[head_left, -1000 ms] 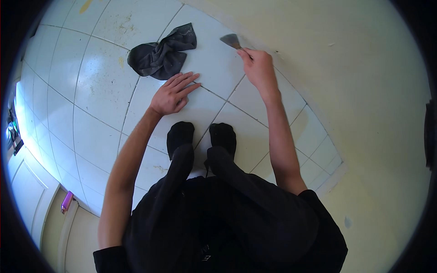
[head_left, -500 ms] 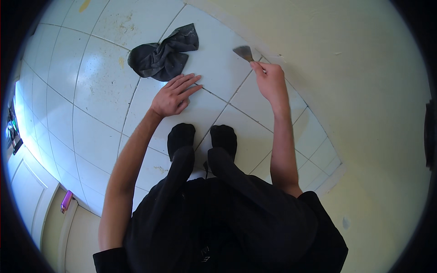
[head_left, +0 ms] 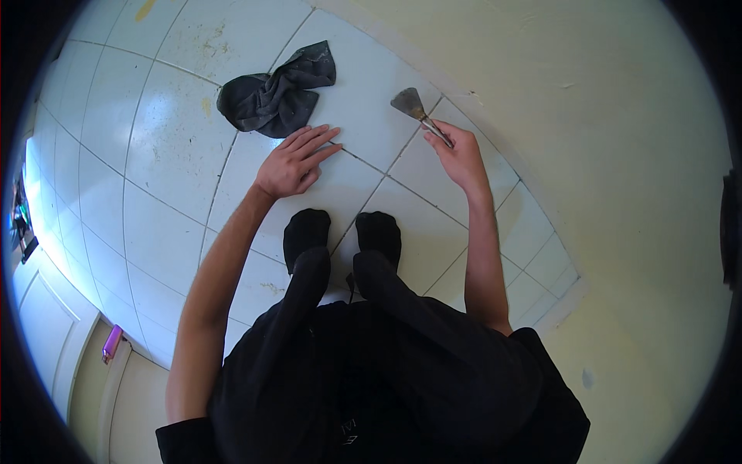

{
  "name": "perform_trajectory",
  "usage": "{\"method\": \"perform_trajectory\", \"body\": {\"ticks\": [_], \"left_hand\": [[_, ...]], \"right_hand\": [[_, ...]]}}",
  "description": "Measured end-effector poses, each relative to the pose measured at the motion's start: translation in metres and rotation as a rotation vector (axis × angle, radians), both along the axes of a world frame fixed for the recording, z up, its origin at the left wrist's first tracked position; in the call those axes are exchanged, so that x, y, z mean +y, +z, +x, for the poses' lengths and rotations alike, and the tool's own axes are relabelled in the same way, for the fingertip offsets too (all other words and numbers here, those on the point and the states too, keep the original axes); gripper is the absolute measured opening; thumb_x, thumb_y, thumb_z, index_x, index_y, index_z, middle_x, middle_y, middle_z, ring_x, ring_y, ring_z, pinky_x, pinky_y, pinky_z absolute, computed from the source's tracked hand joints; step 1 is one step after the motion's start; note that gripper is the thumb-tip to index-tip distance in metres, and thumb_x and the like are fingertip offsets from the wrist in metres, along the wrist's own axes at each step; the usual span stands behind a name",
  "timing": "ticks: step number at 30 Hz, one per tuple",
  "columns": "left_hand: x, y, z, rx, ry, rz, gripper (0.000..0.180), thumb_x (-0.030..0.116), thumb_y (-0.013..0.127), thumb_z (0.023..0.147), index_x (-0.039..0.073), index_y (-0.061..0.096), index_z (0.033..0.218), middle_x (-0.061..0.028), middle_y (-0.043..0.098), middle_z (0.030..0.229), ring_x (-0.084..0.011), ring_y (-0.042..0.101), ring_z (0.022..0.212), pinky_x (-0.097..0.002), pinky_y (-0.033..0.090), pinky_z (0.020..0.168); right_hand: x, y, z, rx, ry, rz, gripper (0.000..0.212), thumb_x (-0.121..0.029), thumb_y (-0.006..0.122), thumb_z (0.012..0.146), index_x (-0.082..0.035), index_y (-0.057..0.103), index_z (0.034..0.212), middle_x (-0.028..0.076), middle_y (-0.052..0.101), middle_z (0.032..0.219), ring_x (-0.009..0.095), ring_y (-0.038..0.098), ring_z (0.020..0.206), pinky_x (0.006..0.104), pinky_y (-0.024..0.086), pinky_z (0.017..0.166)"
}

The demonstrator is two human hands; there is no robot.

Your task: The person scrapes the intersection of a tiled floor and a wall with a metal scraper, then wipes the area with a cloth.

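My right hand (head_left: 459, 153) grips a scraper (head_left: 423, 116) by its narrow handle, near the foot of the wall. The scraper's flared, dirty grey blade points up and left, over the floor tiles. My left hand (head_left: 291, 164) has its fingers stretched out and holds nothing; whether it rests on the tiles I cannot tell. Just beyond its fingertips, a crumpled dark grey cloth (head_left: 274, 97) lies on the white tiled floor (head_left: 355, 85).
A cream wall (head_left: 610, 155) rises along the right. Brown specks and yellowish stains mark the tiles at far left. My feet in black socks (head_left: 308, 232) stand between my arms. At lower left are a white door (head_left: 50, 309) and a purple object (head_left: 113, 342).
My right hand has turned and drawn slightly back, so the scraper's handle now shows and its blade sits a little lower and further left. My left hand and the cloth have hardly moved.
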State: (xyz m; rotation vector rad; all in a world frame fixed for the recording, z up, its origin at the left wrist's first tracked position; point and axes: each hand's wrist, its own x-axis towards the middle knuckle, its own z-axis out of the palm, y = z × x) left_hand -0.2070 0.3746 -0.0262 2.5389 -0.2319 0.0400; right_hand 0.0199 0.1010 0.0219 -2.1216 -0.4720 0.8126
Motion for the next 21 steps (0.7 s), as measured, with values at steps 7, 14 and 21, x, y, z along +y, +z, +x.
{"method": "perform_trajectory", "body": {"ticks": [7, 14, 21], "left_hand": [[0.0, -0.001, 0.0, -0.01, -0.014, 0.02, 0.061, 0.01, 0.061, 0.083, 0.014, 0.059, 0.144, -0.0072, 0.046, 0.161, -0.0267, 0.045, 0.147, -0.045, 0.034, 0.124], [-0.001, -0.001, 0.0, 0.005, -0.01, 0.036, 0.062, 0.009, 0.061, 0.083, 0.015, 0.059, 0.145, -0.007, 0.047, 0.16, -0.0265, 0.044, 0.147, -0.0446, 0.034, 0.124], [-0.002, -0.001, -0.001, 0.012, -0.003, 0.049, 0.061, 0.009, 0.061, 0.083, 0.015, 0.06, 0.144, -0.007, 0.047, 0.16, -0.0263, 0.044, 0.148, -0.0448, 0.034, 0.124]], "right_hand": [[-0.005, -0.001, -0.013, -0.156, -0.028, -0.194, 0.032, -0.026, 0.069, 0.099, -0.005, 0.073, 0.124, 0.016, 0.065, 0.07, 0.024, 0.057, 0.057, 0.0367, 0.047, 0.06], [0.007, 0.025, -0.014, -0.391, 0.033, -0.267, 0.032, -0.022, 0.062, 0.102, -0.01, 0.071, 0.13, 0.022, 0.064, 0.068, 0.038, 0.064, 0.06, 0.0433, 0.049, 0.059], [0.022, 0.059, -0.038, -0.343, 0.12, -0.361, 0.042, -0.013, 0.057, 0.1, 0.0, 0.06, 0.141, 0.026, 0.067, 0.07, 0.042, 0.07, 0.069, 0.0482, 0.056, 0.065]]}}
